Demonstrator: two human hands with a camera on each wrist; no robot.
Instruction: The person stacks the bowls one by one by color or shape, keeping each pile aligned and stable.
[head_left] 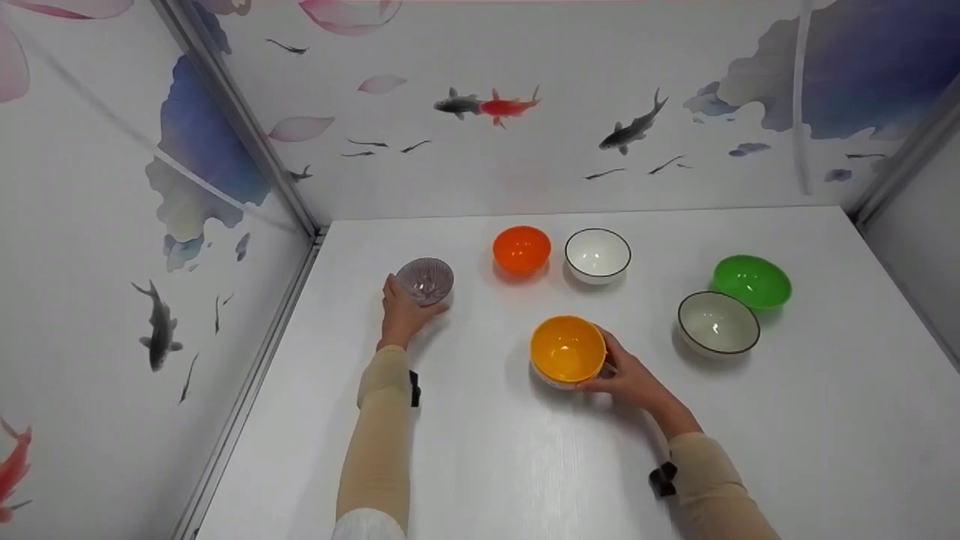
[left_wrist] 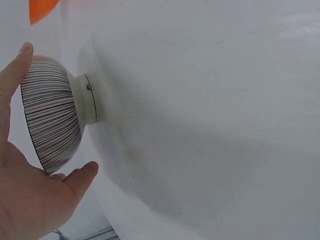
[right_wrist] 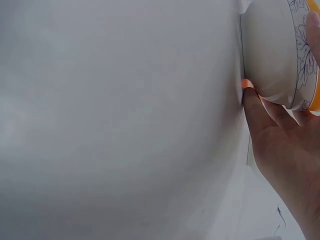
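My left hand (head_left: 403, 316) grips a striped bowl (head_left: 427, 280) from its near left side. Thin dark lines run down the outside of this bowl in the left wrist view, where its pale foot (left_wrist: 88, 100) is close to the tabletop. Toward the middle, a yellow bowl (head_left: 568, 348) sits nested in a white bowl with a dark floral band (right_wrist: 270, 55). The right hand (head_left: 631, 379) holds this stack from the right, fingers and thumb around its side. Both bowls stand upright, and the floral one is mostly hidden from above.
An orange bowl (head_left: 521, 250) and a white dark-rimmed bowl (head_left: 598, 256) stand side by side at the back. On the right, a green bowl (head_left: 752, 283) is partly behind another dark-rimmed bowl (head_left: 718, 324). Printed panels border the white table (head_left: 495, 465) at the back and sides.
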